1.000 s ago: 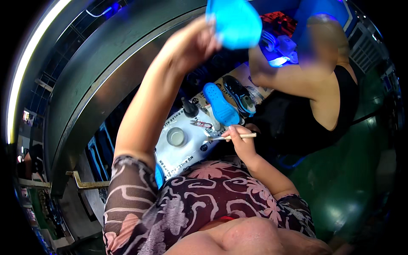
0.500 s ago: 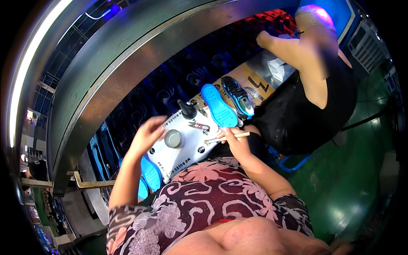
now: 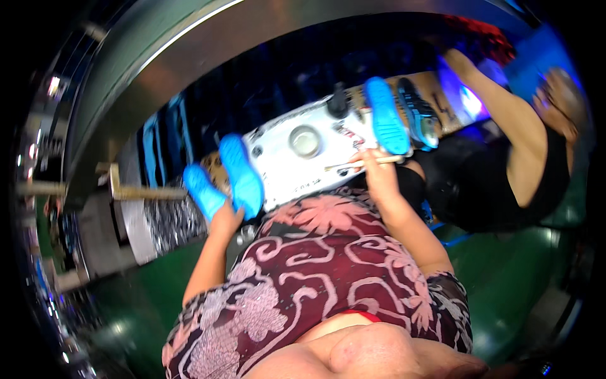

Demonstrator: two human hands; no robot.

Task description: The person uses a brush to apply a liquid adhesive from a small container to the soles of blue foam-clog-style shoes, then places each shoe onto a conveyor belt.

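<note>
Grey cup (image 3: 305,141) on white sheet (image 3: 278,169) taken as landmark. Left of cup, two blue soles side by side: inner sole (image 3: 242,174), outer sole (image 3: 203,189). Long axes slant, far ends leftward, near ends rightward toward wearer; outer one tilts more. Left hand (image 3: 225,220) at the outer sole's near end, covering it, thumb by the inner sole's near end; fingers hidden, so cannot tell whether they are closed on either. Right hand (image 3: 380,174), right of cup and nearer the wearer, fingers clamped on a brush (image 3: 388,160): bristles point left, handle right, lying nearly crosswise; its middle is covered by fingers. Beyond that hand, a third sole (image 3: 386,117), long axis running away from wearer. Small red item (image 3: 349,134) right of cup blurred, perhaps a cutting tool.
</note>
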